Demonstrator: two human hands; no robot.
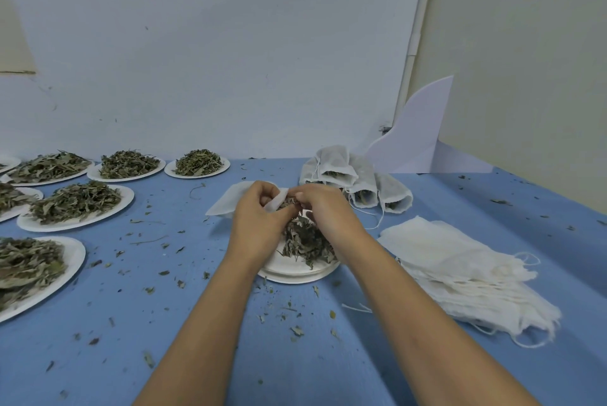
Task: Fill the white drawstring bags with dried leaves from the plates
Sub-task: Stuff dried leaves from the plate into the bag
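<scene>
Stuffing of dried green leaves (305,241) into thin white drawstring bag (226,203): mouth pinched open by left hand (259,221), leaves clutched in right hand (328,212), over round white paper plate (295,274). Hold mouth wide.

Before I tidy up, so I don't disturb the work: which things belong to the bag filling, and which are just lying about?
Job: left hand, right hand, held bag, dried leaves, near plate, other leaf plates, filled bags, empty bag stack.
Lying about: white board, scattered leaf crumbs.
</scene>
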